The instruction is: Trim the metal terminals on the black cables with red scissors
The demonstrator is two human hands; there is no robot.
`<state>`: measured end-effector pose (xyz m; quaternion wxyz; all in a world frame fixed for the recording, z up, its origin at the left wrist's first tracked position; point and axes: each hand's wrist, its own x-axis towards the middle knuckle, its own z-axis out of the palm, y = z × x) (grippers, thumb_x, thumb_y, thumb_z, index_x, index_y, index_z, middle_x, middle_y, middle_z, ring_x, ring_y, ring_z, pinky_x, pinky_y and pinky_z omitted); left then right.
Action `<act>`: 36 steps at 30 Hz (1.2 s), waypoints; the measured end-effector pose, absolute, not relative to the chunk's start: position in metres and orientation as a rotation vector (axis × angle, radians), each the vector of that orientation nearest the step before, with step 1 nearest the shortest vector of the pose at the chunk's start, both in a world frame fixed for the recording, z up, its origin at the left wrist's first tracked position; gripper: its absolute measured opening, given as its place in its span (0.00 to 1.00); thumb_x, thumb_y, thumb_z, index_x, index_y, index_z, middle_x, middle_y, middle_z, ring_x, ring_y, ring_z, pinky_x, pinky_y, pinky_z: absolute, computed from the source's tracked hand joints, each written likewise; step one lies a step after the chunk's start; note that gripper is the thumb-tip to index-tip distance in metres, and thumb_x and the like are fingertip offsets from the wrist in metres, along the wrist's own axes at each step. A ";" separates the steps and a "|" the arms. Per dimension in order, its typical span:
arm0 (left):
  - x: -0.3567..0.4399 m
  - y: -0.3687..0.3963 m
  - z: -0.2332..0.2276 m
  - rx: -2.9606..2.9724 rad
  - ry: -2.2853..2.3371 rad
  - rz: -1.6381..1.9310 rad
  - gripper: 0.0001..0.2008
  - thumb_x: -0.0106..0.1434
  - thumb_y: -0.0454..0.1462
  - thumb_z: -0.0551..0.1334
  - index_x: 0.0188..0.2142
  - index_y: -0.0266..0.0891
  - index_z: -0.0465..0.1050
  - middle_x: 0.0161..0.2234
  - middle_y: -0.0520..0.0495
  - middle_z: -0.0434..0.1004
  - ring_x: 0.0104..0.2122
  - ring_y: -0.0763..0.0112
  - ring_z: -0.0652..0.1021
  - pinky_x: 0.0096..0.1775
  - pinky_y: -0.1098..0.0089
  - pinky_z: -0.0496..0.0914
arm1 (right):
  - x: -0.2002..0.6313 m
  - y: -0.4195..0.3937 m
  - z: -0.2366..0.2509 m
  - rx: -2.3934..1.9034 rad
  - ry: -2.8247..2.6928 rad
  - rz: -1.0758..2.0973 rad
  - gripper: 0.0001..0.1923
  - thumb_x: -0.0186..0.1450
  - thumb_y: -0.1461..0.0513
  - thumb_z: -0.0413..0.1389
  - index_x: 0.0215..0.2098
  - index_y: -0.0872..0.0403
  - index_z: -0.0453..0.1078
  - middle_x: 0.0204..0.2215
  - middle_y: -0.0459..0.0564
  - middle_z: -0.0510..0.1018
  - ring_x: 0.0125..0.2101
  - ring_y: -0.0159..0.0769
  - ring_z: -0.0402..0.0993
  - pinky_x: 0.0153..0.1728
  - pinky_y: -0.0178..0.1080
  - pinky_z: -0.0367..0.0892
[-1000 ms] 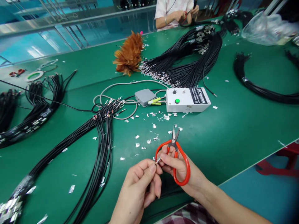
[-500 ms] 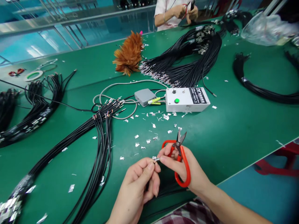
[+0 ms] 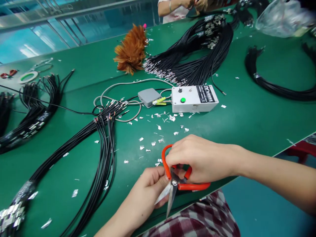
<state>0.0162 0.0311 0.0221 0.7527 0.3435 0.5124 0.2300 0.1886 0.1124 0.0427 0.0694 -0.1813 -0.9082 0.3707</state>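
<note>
Closed around the end of a cable, my left hand (image 3: 145, 192) is low over the front of the green table (image 3: 138, 174). The cable end itself is hidden behind the fingers and blades. Red-handled scissors (image 3: 194, 187) are held in my right hand (image 3: 197, 156), back of the hand upward. Their blades are parted and point down and left, across the fingers of my left hand. The fingertips of both hands meet or nearly meet; the scissors cover that spot. Small silver foil scraps (image 3: 153, 144) lie scattered just beyond the hands.
Black cable bundles lie at left (image 3: 64, 144), far middle (image 3: 197, 62) and right (image 3: 278, 89). A white control box (image 3: 182, 107), a grey pedal (image 3: 149, 97) and a feather duster (image 3: 130, 51) stand beyond my hands. Another person's arm (image 3: 170, 8) is across the table.
My right hand has turned over and moved onto my left hand. The scissors swung from blades up to blades down. Foil visible between the fingertips before is now hidden.
</note>
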 end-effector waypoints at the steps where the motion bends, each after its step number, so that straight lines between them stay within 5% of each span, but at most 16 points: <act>1: 0.016 0.032 0.021 0.758 1.122 0.481 0.21 0.54 0.53 0.62 0.19 0.39 0.65 0.11 0.59 0.57 0.13 0.81 0.52 0.17 0.74 0.44 | 0.188 0.113 0.041 -0.560 -2.690 1.202 0.07 0.54 0.71 0.55 0.25 0.52 0.66 0.21 0.40 0.70 0.23 0.27 0.61 0.24 0.32 0.54; 7: 0.013 0.030 0.011 0.772 1.103 0.373 0.15 0.63 0.46 0.56 0.27 0.37 0.68 0.11 0.59 0.60 0.12 0.82 0.50 0.16 0.75 0.43 | 0.193 0.116 0.024 -0.793 -2.240 1.936 0.06 0.55 0.69 0.55 0.27 0.53 0.63 0.21 0.38 0.66 0.21 0.25 0.58 0.20 0.27 0.54; 12: 0.016 0.025 0.012 0.826 1.206 0.472 0.15 0.60 0.47 0.59 0.29 0.36 0.69 0.19 0.58 0.61 0.14 0.83 0.52 0.17 0.76 0.43 | 0.194 0.119 0.022 -0.880 -2.175 2.041 0.06 0.52 0.70 0.55 0.28 0.55 0.65 0.21 0.38 0.68 0.21 0.24 0.60 0.19 0.27 0.53; 19: 0.015 0.021 0.013 0.881 1.207 0.467 0.14 0.63 0.44 0.57 0.31 0.35 0.72 0.15 0.55 0.66 0.14 0.81 0.54 0.17 0.75 0.43 | 0.189 0.118 0.017 -0.857 -1.955 2.235 0.06 0.52 0.69 0.58 0.27 0.56 0.65 0.21 0.39 0.69 0.21 0.25 0.62 0.22 0.28 0.57; 26: 0.006 0.020 0.021 0.786 1.299 0.660 0.11 0.64 0.44 0.57 0.35 0.37 0.71 0.16 0.56 0.66 0.14 0.83 0.51 0.18 0.75 0.42 | 0.203 0.103 0.015 -1.147 -1.722 1.980 0.07 0.56 0.62 0.60 0.28 0.55 0.65 0.21 0.40 0.68 0.22 0.26 0.61 0.23 0.29 0.57; 36: 0.006 0.014 0.025 0.828 1.428 0.863 0.11 0.63 0.44 0.59 0.35 0.38 0.71 0.18 0.55 0.65 0.18 0.79 0.58 0.20 0.76 0.50 | 0.200 0.061 0.011 -1.429 -2.216 1.651 0.22 0.60 0.48 0.57 0.21 0.54 0.55 0.20 0.38 0.58 0.22 0.27 0.49 0.20 0.31 0.47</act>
